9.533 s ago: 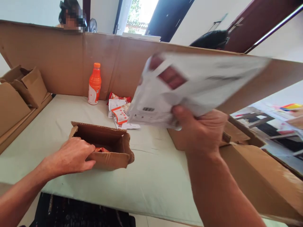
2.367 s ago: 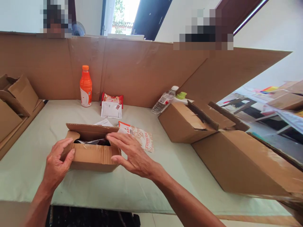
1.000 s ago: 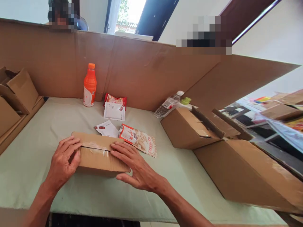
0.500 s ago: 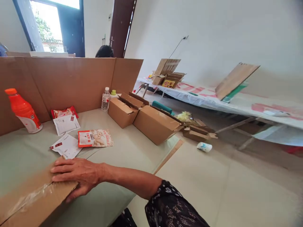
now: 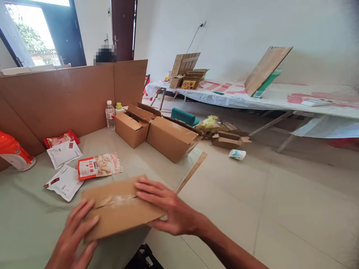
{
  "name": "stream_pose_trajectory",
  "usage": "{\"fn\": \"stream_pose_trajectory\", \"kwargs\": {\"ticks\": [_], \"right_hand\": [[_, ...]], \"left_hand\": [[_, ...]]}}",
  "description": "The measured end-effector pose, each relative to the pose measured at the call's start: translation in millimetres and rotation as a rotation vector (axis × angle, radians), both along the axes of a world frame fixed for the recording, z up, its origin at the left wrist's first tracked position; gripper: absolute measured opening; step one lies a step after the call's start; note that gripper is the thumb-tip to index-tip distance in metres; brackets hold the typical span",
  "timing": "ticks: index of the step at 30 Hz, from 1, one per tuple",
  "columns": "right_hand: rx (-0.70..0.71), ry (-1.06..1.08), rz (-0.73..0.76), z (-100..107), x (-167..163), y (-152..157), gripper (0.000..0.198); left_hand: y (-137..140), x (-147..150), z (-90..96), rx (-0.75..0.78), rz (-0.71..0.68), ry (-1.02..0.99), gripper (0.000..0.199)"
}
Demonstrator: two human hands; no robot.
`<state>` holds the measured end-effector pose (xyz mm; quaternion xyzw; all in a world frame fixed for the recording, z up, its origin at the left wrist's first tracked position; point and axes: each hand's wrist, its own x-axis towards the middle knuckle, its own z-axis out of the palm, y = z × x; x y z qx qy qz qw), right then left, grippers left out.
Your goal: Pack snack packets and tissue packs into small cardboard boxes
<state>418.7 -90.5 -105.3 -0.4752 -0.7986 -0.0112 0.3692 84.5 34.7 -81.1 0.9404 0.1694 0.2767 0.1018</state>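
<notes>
A brown cardboard box (image 5: 123, 216) with clear tape along its top seam is held between my two hands, near the table's front edge. My left hand (image 5: 74, 233) grips its left end, fingers over the top. On the right end lies my right hand (image 5: 165, 205), its fingers on top and thumb lower on the side. Just beyond the box are a red and cream snack pouch (image 5: 101, 165) and two white packets (image 5: 64, 182). A red snack bag (image 5: 61, 139) lies behind them.
An orange bottle (image 5: 14, 151) stands at left. A clear water bottle (image 5: 110, 116), a green-capped bottle and two open cardboard boxes (image 5: 174, 136) are at the table's right side. A cardboard partition (image 5: 70, 97) rises behind. A paper cup (image 5: 237, 154) lies on the floor.
The taped box has moved right and turned. My left hand has come into view on its left end; my right hand stays on the right end. The view has shifted right.
</notes>
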Motion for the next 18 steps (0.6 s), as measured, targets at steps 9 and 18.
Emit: {"fn": "stream_pose_trajectory", "kwargs": {"ticks": [9, 18], "right_hand": [[0.154, -0.200, -0.928, -28.0, 83.6, -29.3, 0.053], [-0.040, -0.173, -1.190, -17.7, 102.0, 59.5, 0.049]], "left_hand": [[73.3, 274.6, 3.6, -0.085, -0.076, 0.154, 0.058], [34.5, 164.7, -58.3, 0.007, 0.052, 0.126, 0.067]]}}
